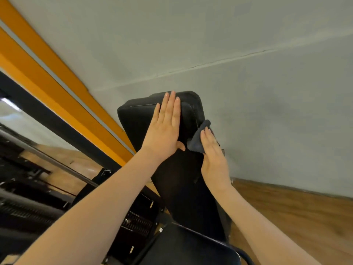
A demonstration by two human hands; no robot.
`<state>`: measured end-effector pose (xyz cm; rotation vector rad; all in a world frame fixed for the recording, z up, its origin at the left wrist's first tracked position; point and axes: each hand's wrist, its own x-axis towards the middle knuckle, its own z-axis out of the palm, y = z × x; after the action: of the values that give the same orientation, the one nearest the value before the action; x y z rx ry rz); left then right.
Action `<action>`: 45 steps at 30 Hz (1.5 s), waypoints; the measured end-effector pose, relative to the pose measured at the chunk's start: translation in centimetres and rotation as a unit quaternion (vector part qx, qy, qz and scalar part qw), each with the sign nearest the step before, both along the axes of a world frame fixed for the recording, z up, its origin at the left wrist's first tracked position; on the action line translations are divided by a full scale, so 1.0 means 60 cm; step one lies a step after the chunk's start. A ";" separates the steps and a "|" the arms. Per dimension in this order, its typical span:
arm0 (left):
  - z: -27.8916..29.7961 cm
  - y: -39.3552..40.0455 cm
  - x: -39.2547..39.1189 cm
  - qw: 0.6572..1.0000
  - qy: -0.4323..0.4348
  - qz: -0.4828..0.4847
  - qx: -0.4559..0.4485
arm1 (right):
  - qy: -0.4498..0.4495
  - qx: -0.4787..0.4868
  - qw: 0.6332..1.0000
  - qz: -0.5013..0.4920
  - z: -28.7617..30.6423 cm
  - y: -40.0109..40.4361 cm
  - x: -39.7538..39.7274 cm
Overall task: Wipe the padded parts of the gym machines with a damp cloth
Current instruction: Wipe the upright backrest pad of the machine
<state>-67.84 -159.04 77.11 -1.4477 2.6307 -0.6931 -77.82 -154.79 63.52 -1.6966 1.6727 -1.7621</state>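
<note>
A black padded backrest (137, 121) of a gym machine stands tilted in the middle of the view. My left hand (164, 129) lies flat on its front face, fingers straight and together, thumb tucked under. My right hand (214, 155) presses a dark grey cloth (198, 140) against the backrest's right edge, fingers straight over the cloth. Below, the black seat pad (191, 247) shows at the bottom centre.
A grey wall (248, 73) stands behind the machine, with orange stripes (57, 73) to the left. A mirror (47, 146) at the left reflects black machine frames and weight stacks (137, 224). Wooden floor (296, 217) runs along the right.
</note>
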 end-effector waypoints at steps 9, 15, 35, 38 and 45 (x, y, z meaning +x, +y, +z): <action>-0.006 0.012 0.003 1.000 -0.023 0.015 0.007 | -0.057 -0.027 0.997 0.036 0.062 0.006 -0.038; -0.014 0.007 0.001 0.999 -0.023 0.042 0.011 | -0.090 -0.025 0.992 0.084 0.081 -0.027 -0.012; -0.020 0.005 0.000 0.999 -0.007 0.048 0.007 | 0.036 -0.057 0.998 0.004 0.053 -0.028 -0.005; -0.023 0.004 0.000 0.999 -0.001 0.045 0.005 | 0.070 -0.047 0.996 -0.018 -0.006 -0.013 -0.005; -0.020 0.002 0.002 0.999 0.004 0.032 0.009 | 0.020 0.049 0.995 0.090 -0.023 0.024 -0.020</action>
<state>-67.70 -158.93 75.91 -1.5255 2.5755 -0.6566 -79.01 -153.37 62.11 -1.7888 1.5400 -1.5492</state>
